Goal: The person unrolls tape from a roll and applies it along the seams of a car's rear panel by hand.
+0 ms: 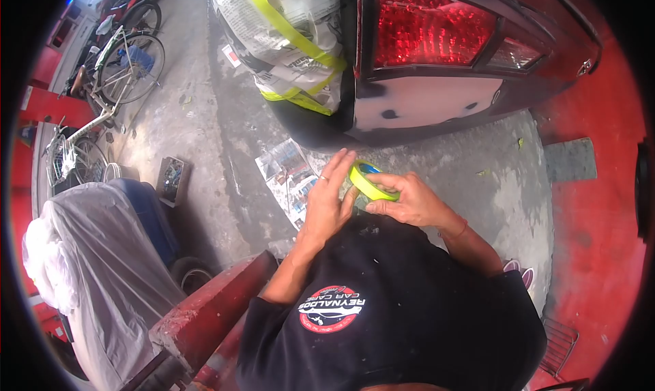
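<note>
A roll of bright yellow-green tape (372, 185) with a blue inner core is held in front of my chest. My right hand (404, 198) grips the roll from its right side, fingers wrapped round the rim. On the roll's left edge rests my left hand (332, 194), its fingers stretched out and the thumb close to the tape; whether it pinches a tape end is too small to tell. Beyond my hands is a car's rear corner with a red tail light (433, 28) and a pale patch (423, 103) below it. Newspaper (290, 29) fixed with yellow-green tape covers the part at its left.
Newspaper sheets (285, 176) lie on the concrete floor left of my hands. A covered object (102, 268) and a red beam (208, 309) stand at the lower left. Bicycles (126, 67) are at the upper left, a small crate (172, 181) below them. A red wall (593, 254) is at the right.
</note>
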{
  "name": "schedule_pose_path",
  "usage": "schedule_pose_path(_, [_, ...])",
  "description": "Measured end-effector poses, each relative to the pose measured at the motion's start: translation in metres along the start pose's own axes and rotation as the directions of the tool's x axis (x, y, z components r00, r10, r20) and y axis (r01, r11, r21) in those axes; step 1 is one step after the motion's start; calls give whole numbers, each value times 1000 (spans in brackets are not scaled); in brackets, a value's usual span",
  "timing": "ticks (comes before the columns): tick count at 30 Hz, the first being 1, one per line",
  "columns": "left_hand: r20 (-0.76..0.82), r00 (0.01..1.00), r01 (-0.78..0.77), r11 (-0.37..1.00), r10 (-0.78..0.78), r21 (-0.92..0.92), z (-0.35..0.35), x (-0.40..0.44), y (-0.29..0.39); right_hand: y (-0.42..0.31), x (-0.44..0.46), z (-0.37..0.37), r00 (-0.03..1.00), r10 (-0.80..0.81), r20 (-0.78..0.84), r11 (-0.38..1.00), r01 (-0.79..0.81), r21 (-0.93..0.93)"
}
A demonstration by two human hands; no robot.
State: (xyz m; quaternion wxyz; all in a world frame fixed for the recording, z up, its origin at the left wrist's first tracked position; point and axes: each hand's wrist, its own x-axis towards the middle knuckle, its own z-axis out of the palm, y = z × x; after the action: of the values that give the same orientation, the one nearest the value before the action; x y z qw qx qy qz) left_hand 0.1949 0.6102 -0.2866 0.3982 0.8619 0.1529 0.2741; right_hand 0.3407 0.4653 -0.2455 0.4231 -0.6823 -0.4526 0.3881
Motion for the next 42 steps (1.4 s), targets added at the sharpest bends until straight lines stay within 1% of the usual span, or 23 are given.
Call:
schedule_pose_path(2, [39, 999, -1, 999, 0, 37, 5, -4, -11, -5, 1, -3, 995, 48, 89, 999, -46, -27])
schedule_pose_path(3, [75, 997, -7, 997, 1, 74, 6, -6, -15, -8, 1, -2, 995, 46, 89, 999, -44, -24])
schedule_pose_path(4, [76, 997, -8, 997, 3, 77, 7, -8, -18, -10, 1, -2, 990, -51, 128, 997, 44, 59])
schedule_pose_path(5, [67, 997, 30, 993, -38, 110, 8, -9, -18, -11, 1, -2, 976, -149, 157, 982, 127, 143])
schedule_pose_path(6, [56, 995, 69, 988, -78, 141, 8, -10, -18, -10, 1, -2, 977, -148, 155, 982, 126, 143])
schedule_pose_path(8, [74, 991, 98, 985, -109, 139, 8, -10, -16, -6, 0, -2, 974, -80, 214, 978, 35, 208])
schedule_pose_path(9, [87, 986, 127, 982, -139, 139, 8, -10, -16, -6, 0, -1, 974, -80, 213, 977, 34, 209])
schedule_pose_path(10, [89, 986, 125, 982, -139, 139, 9, -11, -16, -5, 0, -1, 975, -67, 210, 974, 19, 225])
schedule_pose_path(12, [19, 996, 86, 991, -88, 105, 14, -14, -20, -4, 0, -1, 978, -53, 202, 971, 3, 240])
schedule_pose_path(13, [21, 996, 84, 991, -87, 103, 15, -14, -20, -2, 0, 0, 978, -44, 202, 962, -13, 273])
schedule_pose_path(15, [56, 979, 194, 980, -196, 31, 16, -16, -20, -2, 0, 2, 979, -34, 202, 951, -30, 307])
schedule_pose_path(18, [62, 980, 191, 982, -191, 1, 17, -17, -22, -7, 1, 4, 978, 10, 209, 937, -82, 340])
schedule_pose_path(19, [63, 980, 190, 982, -190, 1, 18, -17, -23, -7, 2, 3, 978, 29, 204, 942, -95, 323])
schedule_pose_path(21, [77, 966, 247, 969, -246, -6, 20, -18, -24, -6, 2, 6, 979, 47, 197, 946, -107, 307])
schedule_pose_path(22, [79, 966, 246, 969, -244, -5, 22, -19, -24, -5, 3, 9, 986, 49, 159, 956, -93, 279])
schedule_pose_path(24, [14, 972, 234, 957, -235, -172, 26, -19, -25, 3, 2, 14, 992, 51, 119, 965, -79, 250])
schedule_pose_path(26, [-18, 973, 225, 960, -231, -167, 26, -18, -22, 11, 2, 19, 998, -36, 48, 986, 28, 165])
schedule_pose_path(28, [-50, 973, 214, 963, -225, -164, 27, -18, -22, 8, 1, 20, 998, -55, 38, 989, 49, 140])
schedule_pose_path(29, [-64, 977, 192, 973, -201, -129, 28, -19, -25, 7, 1, 20, 997, -75, 31, 991, 71, 114])
schedule_pose_path(33, [-91, 981, 168, 983, -174, -72, 30, -21, -31, 8, 0, 21, 996, -87, 22, 990, 84, 110])
schedule_pose_path(36, [-102, 980, 169, 984, -173, -51, 30, -20, -29, 8, 0, 20, 998, -48, 48, 997, 45, 68])
schedule_pose_path(38, [-116, 981, 154, 987, -158, -41, 30, -20, -30, 11, 0, 21, 998, -57, 29, 998, 57, 23])
schedule_pose_path(42, [-146, 981, 129, 992, -129, -10, 30, -19, -31, 6, 2, 21, 998, -63, 6, 998, 63, 1])
